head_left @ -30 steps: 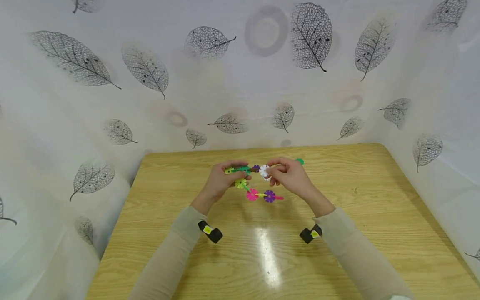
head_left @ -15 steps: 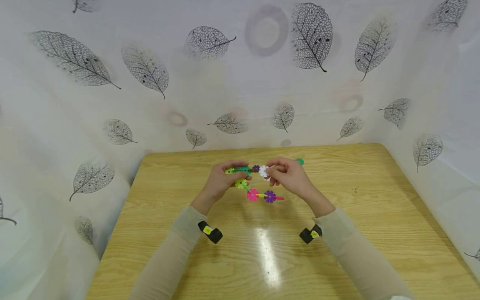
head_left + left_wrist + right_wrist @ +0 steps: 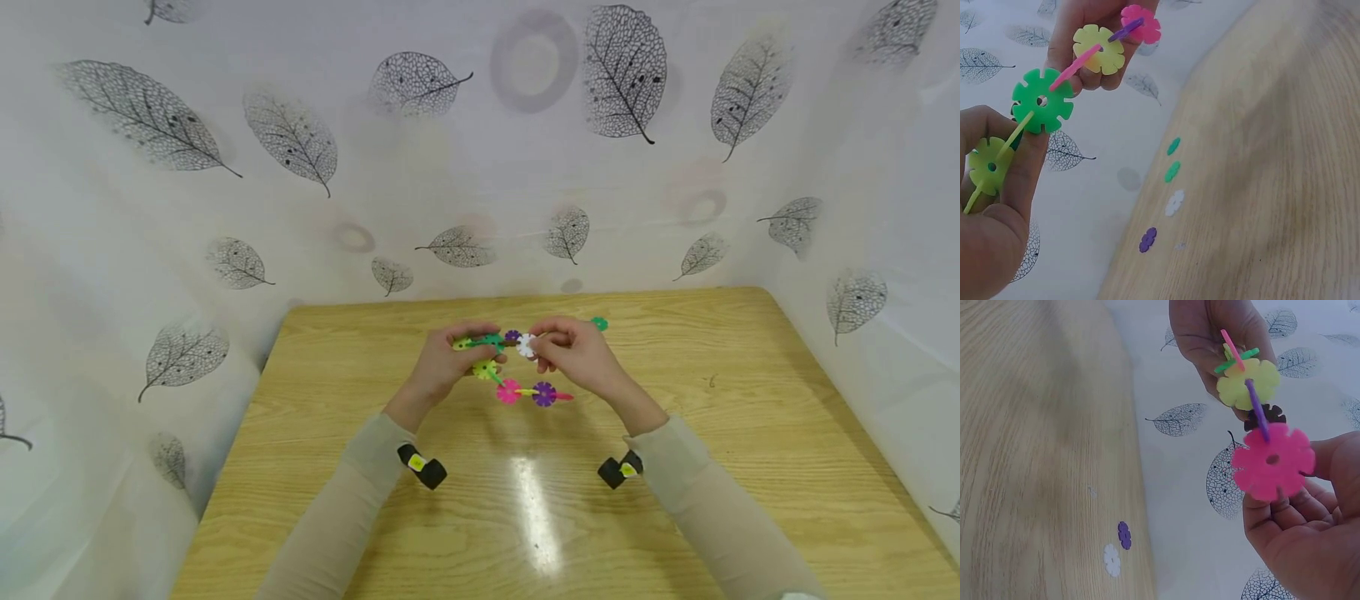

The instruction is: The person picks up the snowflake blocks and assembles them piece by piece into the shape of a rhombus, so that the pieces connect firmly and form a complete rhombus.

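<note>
A chain of flower-shaped slotted plastic discs is in my hands. My left hand [image 3: 442,358] grips it around the yellow-green disc [image 3: 986,165] and the green disc [image 3: 492,342]. Between thumb and fingers my right hand [image 3: 573,354] pinches a white disc [image 3: 527,346], beside the dark brown disc [image 3: 1265,417] at the chain's upper end. From the left hand the other end bends toward me, with a pink disc [image 3: 509,392], a purple disc [image 3: 544,394] and an edge-on pink end disc [image 3: 1272,461]. Whether the white and brown discs interlock, I cannot tell.
Loose discs lie on the wooden table [image 3: 360,500]: a purple disc [image 3: 1147,239], a white disc [image 3: 1174,203] and two green ones, with one green disc [image 3: 599,323] past the right hand. A leaf-print curtain [image 3: 480,167] stands behind the table.
The chain's lower end has shifted slightly right and down along with my left hand. The white disc sits a touch further left, nearer the brown disc. Both grips stay the same.
</note>
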Demonstrator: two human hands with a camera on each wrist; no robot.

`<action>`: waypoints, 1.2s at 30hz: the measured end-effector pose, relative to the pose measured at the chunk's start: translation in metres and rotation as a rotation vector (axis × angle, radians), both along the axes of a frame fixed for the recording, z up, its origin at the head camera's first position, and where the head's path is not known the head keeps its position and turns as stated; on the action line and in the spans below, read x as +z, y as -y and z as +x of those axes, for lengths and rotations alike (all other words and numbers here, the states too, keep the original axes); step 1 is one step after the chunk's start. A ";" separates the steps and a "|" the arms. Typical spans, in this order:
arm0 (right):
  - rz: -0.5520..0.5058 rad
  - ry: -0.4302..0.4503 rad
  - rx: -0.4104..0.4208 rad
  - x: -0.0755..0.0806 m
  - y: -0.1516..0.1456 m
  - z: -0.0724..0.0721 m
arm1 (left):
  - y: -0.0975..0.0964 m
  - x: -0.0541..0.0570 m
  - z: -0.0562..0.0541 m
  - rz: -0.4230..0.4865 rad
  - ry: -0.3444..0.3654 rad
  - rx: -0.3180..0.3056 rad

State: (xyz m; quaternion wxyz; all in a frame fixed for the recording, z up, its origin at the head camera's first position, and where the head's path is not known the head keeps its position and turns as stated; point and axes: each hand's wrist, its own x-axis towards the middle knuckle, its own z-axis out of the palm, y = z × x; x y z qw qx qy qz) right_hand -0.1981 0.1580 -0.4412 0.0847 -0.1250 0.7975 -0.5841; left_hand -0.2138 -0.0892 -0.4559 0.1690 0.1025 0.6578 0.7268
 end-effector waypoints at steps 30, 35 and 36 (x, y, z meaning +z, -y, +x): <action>0.009 -0.063 0.036 0.003 0.008 0.004 | -0.005 -0.003 0.003 0.023 0.090 0.003; 0.023 -0.079 0.031 0.002 0.006 0.004 | -0.005 -0.004 0.004 0.014 0.092 -0.005; 0.027 -0.085 0.028 0.002 0.005 0.003 | -0.005 -0.003 0.004 0.020 0.093 -0.011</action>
